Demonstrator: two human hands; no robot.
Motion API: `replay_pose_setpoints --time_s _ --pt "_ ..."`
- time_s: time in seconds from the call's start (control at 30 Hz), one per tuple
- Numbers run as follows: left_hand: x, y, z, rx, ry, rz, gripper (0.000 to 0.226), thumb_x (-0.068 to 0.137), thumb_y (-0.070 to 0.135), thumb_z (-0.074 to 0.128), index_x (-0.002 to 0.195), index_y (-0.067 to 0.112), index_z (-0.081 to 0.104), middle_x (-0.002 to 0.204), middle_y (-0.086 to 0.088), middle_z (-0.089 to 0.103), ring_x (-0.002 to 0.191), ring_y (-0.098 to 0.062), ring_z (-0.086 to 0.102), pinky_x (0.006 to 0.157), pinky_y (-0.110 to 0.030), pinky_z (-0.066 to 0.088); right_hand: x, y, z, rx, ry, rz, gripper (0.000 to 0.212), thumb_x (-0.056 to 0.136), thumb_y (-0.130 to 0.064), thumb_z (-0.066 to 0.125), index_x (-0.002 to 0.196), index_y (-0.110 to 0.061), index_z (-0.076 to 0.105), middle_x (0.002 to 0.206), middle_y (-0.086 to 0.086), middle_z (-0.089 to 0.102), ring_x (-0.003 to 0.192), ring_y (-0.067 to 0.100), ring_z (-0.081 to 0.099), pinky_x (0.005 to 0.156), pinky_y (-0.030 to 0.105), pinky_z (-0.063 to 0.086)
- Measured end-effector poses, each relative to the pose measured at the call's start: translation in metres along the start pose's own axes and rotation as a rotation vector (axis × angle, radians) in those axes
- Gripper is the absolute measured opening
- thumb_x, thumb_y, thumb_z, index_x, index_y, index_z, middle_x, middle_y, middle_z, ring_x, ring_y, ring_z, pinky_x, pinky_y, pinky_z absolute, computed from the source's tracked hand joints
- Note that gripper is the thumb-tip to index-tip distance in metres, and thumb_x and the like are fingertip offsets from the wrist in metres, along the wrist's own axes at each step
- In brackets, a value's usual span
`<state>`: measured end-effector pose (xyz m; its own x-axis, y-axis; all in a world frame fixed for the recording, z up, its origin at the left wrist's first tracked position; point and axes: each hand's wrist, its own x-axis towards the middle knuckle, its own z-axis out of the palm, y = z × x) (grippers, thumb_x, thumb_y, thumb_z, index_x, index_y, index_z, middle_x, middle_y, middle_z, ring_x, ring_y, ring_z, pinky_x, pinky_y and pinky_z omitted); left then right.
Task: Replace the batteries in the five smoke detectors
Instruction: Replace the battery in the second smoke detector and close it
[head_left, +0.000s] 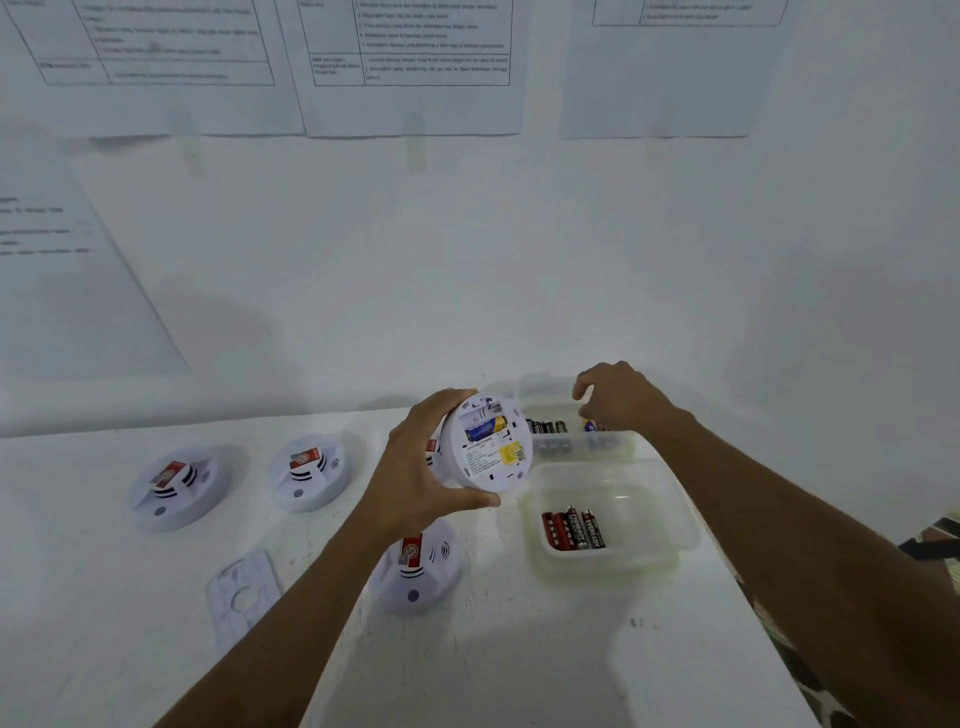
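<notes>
The white table (156, 597) carries two clear tubs at its right end, the far container (621, 453) behind the near container (670, 540). The step looks like refilling one unit. The left hand (415, 478) grips a smoke detector (488, 457) by its rim, back up, with one blue battery (485, 427) in the open bay. The right hand (618, 400) hovers over the far container's spare batteries (545, 427), fingers curled; whether it pinches one cannot be told. Next, a fresh cell needs seating beside the first, correctly oriented. Three other detectors (174, 488) and a mounting plate (243, 592) lie leftward. Red-black batteries (574, 530) sit in the near container, and nothing seems to block the way.
</notes>
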<state>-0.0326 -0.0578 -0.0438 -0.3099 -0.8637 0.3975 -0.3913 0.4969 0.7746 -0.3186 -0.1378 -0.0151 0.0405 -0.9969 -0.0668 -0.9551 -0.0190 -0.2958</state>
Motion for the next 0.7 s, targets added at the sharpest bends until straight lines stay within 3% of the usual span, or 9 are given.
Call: replay_pose_setpoints --time_s 0.1,0.3,0.43,0.57,0.7 --pt "0.000 -0.002 0.001 -0.013 0.017 0.024 0.096 0.051 0.054 0.089 0.133 0.040 0.041 0.133 0.017 0.052 0.124 -0.013 0.051 0.101 -0.043 0.048 0.013 -0.002 0.007 -0.076 -0.086 0.022 0.020 0.079 -0.015 0.077 0.097 -0.012 0.070 0.107 0.004 0.065 0.077 0.019 0.058 0.054 0.019 0.037" --pt "0.000 -0.015 0.006 -0.003 0.029 0.025 0.095 0.051 0.054 0.088 0.132 0.045 0.039 0.133 0.019 0.051 0.124 -0.012 0.050 0.103 -0.043 0.046 0.023 0.000 0.019 -0.027 -0.075 0.023 0.021 0.073 -0.020 0.084 0.088 -0.016 0.070 0.096 -0.005 0.056 0.078 0.015 0.057 0.070 0.024 0.042" --pt "-0.001 -0.020 0.007 0.013 0.029 0.033 0.095 0.051 0.056 0.087 0.132 0.048 0.038 0.132 0.024 0.049 0.125 -0.009 0.049 0.104 -0.040 0.045 0.026 0.005 0.023 0.005 -0.086 -0.007 0.019 0.072 -0.021 0.083 0.087 -0.022 0.070 0.096 -0.003 0.066 0.081 0.017 0.065 0.072 0.025 0.049" --pt "0.000 -0.020 0.007 0.009 0.034 0.041 0.095 0.051 0.054 0.088 0.132 0.047 0.039 0.132 0.021 0.051 0.124 -0.011 0.050 0.104 -0.040 0.046 0.010 -0.002 0.005 0.302 -0.073 -0.017 0.023 0.082 -0.018 0.077 0.105 -0.017 0.073 0.091 0.002 0.074 0.078 0.017 0.069 0.054 0.015 0.050" --pt "0.003 -0.015 0.008 0.029 0.033 0.054 0.093 0.052 0.058 0.085 0.132 0.044 0.040 0.132 0.020 0.052 0.124 -0.012 0.050 0.103 -0.041 0.047 -0.040 -0.032 -0.021 0.674 0.007 -0.091 0.009 0.087 -0.013 0.072 0.096 -0.015 0.075 0.083 -0.004 0.071 0.066 0.006 0.059 0.053 0.016 0.044"
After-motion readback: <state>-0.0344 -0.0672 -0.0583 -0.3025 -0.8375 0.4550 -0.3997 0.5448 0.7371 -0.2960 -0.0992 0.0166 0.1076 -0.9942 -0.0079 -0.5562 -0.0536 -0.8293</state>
